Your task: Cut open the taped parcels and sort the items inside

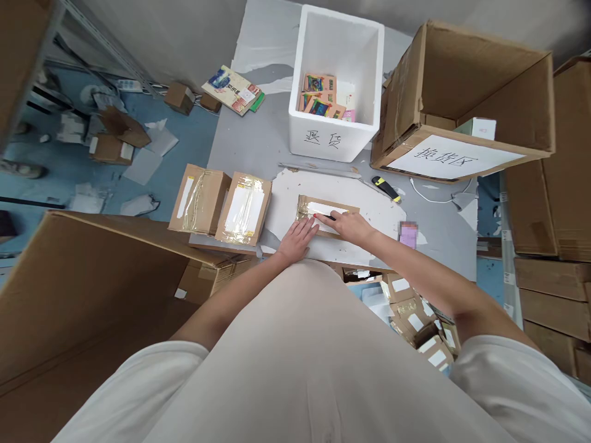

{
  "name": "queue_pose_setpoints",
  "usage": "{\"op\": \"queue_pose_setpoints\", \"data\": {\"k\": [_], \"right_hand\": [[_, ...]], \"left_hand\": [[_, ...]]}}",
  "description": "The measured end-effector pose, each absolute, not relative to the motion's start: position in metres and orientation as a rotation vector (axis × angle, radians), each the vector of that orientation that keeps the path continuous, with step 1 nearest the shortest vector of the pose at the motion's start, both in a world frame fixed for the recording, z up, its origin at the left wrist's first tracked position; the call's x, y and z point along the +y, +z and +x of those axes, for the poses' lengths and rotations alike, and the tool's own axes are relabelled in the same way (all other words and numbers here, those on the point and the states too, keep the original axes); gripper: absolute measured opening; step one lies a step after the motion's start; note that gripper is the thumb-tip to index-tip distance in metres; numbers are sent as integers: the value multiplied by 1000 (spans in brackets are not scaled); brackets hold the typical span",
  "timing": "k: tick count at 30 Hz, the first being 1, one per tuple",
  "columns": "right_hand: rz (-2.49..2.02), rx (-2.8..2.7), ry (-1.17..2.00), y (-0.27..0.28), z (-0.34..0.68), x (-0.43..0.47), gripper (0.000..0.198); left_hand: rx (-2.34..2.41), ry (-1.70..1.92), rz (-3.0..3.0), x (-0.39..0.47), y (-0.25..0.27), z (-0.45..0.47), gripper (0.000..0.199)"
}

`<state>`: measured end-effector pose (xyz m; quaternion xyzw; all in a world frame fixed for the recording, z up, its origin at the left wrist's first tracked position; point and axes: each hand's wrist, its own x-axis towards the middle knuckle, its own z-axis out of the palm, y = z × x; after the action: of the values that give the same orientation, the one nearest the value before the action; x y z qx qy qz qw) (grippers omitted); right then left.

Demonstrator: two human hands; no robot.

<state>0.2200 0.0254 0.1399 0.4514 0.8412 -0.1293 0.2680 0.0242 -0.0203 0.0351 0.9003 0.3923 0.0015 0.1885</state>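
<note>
Reading the clock from the small cardboard box point(327, 231) and starting nearest: shows a large open carton point(92, 295) at eight o'clock and, at five, a heap of labelled parcels point(415, 320) lying lower than the desk point(253, 141). Rests the small cardboard box on a pale patch point(378, 209) of the desk, close to the near edge, label upward, with tape over the nine-o'clock end. Touches that end with the left hand point(296, 241), fingers stretched out and unclenched, tips on the cardboard. Grips a slim dark tool point(327, 216) in the right hand point(351, 226), fingers closed around it above the label; cannot tell whether pen or blade. Shows two taped boxes point(244, 209) side by side at nine o'clock, a blurred pink item point(408, 235) at three, and a black-and-yellow cutter point(386, 188) lying at two. Reaches farther to an illustrated book point(231, 89) at eleven, a white foam bin point(360, 144) at twelve holding colourful packets point(321, 83), and a big carton point(399, 117) at two, with a handwritten white sheet point(455, 159) across the front and a pale box point(484, 128) inside.
</note>
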Motion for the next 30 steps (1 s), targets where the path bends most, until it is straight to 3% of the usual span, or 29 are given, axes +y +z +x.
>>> {"op": "queue_pose_setpoints", "data": {"k": [14,30], "right_hand": [[1264,2242,-419,129,235,19,68],[1366,2062,-252,169,362,-45,79]], "left_hand": [[1148,-23,2550,-21,36,29,71],[1244,-34,2554,-24,34,36,65]]}}
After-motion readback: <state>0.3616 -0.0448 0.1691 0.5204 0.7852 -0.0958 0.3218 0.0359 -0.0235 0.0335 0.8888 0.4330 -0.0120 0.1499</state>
